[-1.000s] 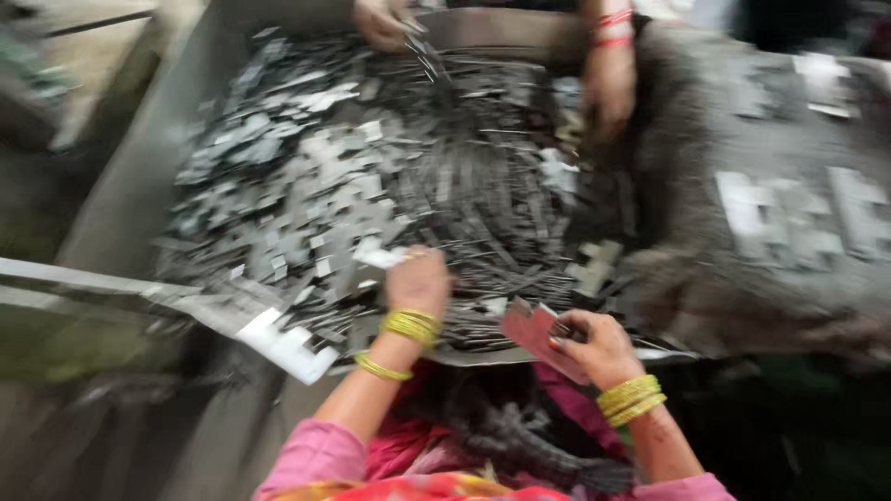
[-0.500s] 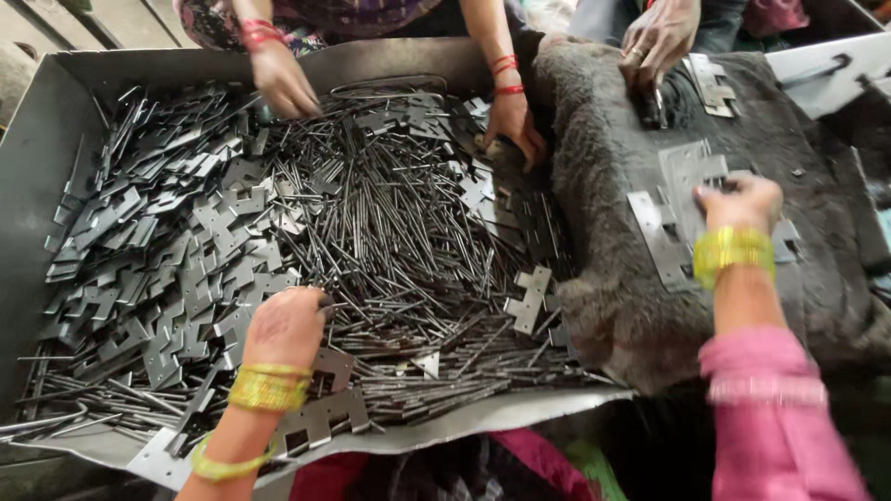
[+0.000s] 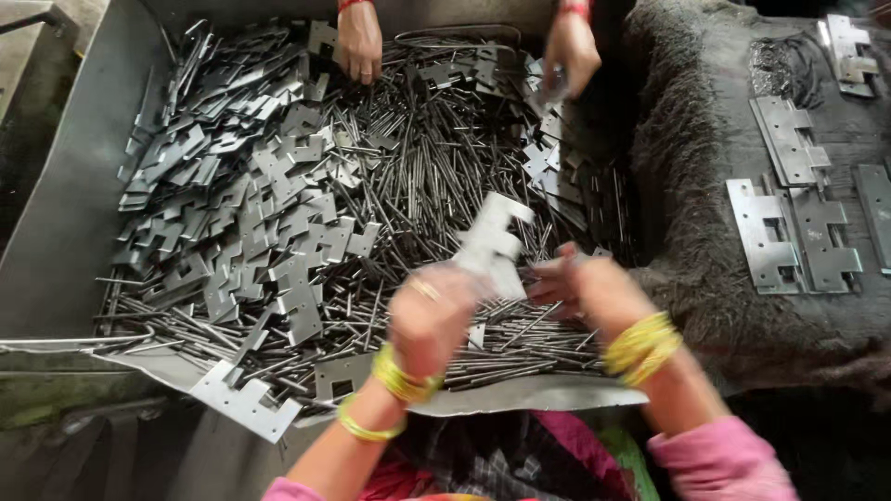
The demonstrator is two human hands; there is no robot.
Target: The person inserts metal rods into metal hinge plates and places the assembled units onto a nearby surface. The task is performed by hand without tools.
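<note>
Hands (image 3: 436, 320) lift hinge plate (image 3: 492, 243) above tray (image 3: 65, 232) of pins (image 3: 418, 186).

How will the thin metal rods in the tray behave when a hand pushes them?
The thin metal rods look round and straight, so they would probably roll and slide over each other. They seem stiff, not bending in the pile. Lying tangled among the flat hinge plates in the grey tray, a push likely shifts many at once, and single ones may be slippery to pinch.

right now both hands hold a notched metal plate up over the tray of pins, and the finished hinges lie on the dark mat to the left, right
Not quite: the head view shows the finished hinges on the dark mat to the right. The left hand and right hand do hold the notched plate over the tray of pins.
</note>
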